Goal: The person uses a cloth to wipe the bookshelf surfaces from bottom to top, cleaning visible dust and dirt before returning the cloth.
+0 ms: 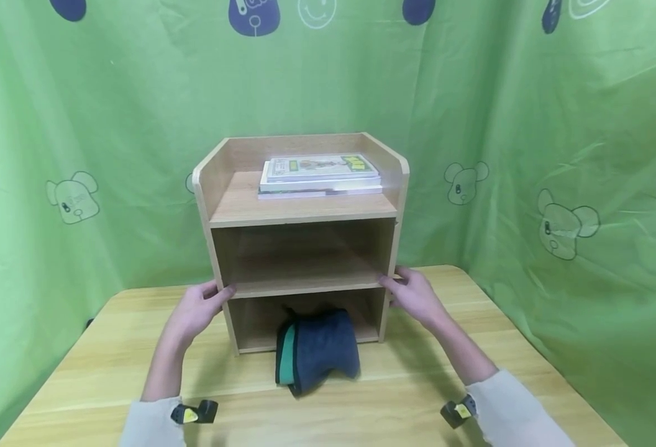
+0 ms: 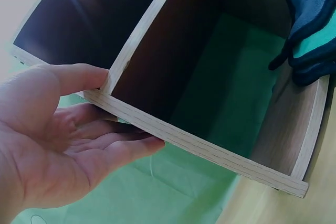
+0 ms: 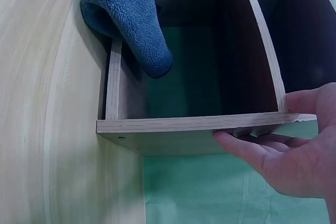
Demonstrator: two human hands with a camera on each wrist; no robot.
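Observation:
A small wooden shelf unit (image 1: 305,290) stands in the middle of the head view, with two openings below a top tray. My left hand (image 1: 198,310) grips its left side panel near the middle board. In the left wrist view the thumb lies at the board's front edge and the fingers are against the panel's outside. On the opposite side panel, my right hand (image 1: 417,297) holds on the same way, thumb in front and fingers outside. A blue cloth (image 1: 328,347) with green on one face and dark edging drapes out of the lower opening onto the table.
Several thin books (image 1: 319,177) lie stacked on the shelf's top. Beneath is a light wooden table (image 1: 417,397). A green curtain (image 1: 154,124) with printed bear faces hangs behind and along both sides.

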